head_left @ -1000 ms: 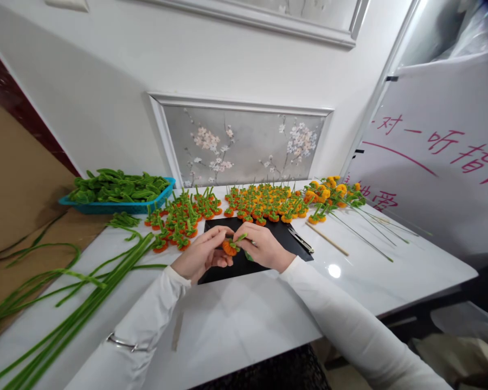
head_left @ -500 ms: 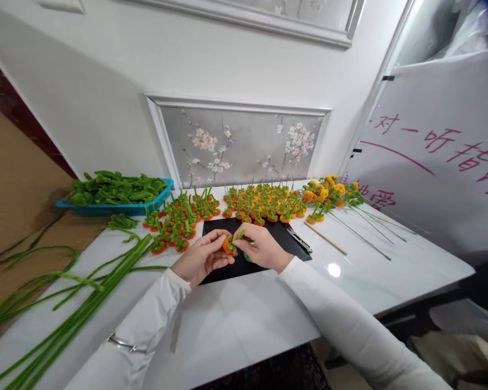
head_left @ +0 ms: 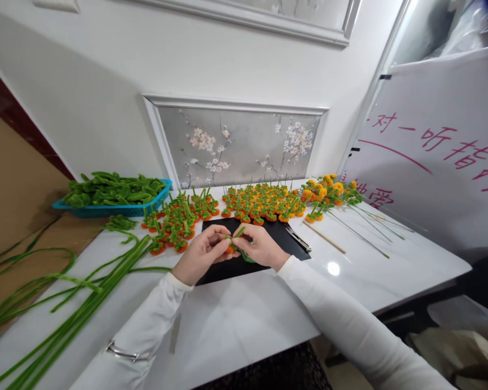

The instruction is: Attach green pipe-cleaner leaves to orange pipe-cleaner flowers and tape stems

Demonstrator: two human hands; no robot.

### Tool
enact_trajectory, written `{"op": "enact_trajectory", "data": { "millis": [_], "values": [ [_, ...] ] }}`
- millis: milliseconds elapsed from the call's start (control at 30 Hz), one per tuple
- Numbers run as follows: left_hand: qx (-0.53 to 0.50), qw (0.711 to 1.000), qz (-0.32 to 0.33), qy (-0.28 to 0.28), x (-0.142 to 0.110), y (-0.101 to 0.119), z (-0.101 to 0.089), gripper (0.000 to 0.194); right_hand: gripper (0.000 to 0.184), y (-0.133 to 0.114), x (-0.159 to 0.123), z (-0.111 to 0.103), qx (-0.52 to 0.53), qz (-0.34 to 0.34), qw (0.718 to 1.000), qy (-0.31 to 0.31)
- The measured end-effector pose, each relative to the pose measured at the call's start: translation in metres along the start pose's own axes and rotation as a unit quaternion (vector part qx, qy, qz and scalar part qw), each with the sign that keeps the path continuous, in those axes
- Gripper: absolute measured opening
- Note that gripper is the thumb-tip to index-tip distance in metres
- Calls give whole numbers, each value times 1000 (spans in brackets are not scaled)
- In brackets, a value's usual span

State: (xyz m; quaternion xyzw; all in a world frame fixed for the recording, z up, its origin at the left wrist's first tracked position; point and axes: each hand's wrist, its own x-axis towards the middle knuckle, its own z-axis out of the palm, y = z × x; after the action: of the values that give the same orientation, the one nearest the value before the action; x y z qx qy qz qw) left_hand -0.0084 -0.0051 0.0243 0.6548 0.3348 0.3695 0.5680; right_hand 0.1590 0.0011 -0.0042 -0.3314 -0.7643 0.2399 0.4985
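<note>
An orange pipe-cleaner flower with green at its top is held between my two hands, mostly covered by fingers. My left hand is closed around it from the left, thumb on top. My right hand pinches a short green pipe-cleaner piece that sticks up at the flower. Both hands are over a black mat on the white table. Just below my right fingers a green thing lies on the mat, partly hidden.
Rows of orange and yellow flower heads stand behind the mat. A blue tray of green pieces is at the back left, with long green pipe cleaners in front. Scissors, a wooden stick and stemmed yellow flowers lie rightward.
My left thumb and fingers have closed in over the flower, so less of its orange shows. My right hand stays at the green piece. The view has shifted slightly.
</note>
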Motion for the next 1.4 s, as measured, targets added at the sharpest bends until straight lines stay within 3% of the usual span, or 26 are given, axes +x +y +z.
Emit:
{"op": "enact_trajectory", "data": {
  "millis": [133, 300, 433, 600, 767, 1033, 1267, 1400],
  "values": [
    [-31, 997, -69, -7, -1, -1, -1, 23, 14, 2, 0, 1, -41, -22, 999, -7],
    [-16, 998, -56, -2, 0, -3, -3, 26, 15, 1, -2, 4, -168, -28, 985, -1],
    [-8, 998, -68, 0, 2, 0, -5, 25, 14, 0, -3, 6, -190, -16, 982, -6],
    [-6, 995, -93, 23, 2, 1, -7, 19, 18, 5, -3, 10, -43, 41, 998, -29],
    [5, 994, -99, 42, 2, 1, -8, 14, 19, 9, -4, 8, 138, 83, 984, -79],
    [-31, 991, -122, 41, 1, 6, -9, 9, 21, 1, -2, 4, 225, 83, 966, -93],
    [-91, 986, -139, 29, -2, 8, -8, 6, 15, 3, 0, 1, 104, 27, 993, -43],
    [-106, 982, -158, 16, -2, 8, -9, 5, 9, 2, 0, -2, 27, -38, 999, -26]
  ]
}}
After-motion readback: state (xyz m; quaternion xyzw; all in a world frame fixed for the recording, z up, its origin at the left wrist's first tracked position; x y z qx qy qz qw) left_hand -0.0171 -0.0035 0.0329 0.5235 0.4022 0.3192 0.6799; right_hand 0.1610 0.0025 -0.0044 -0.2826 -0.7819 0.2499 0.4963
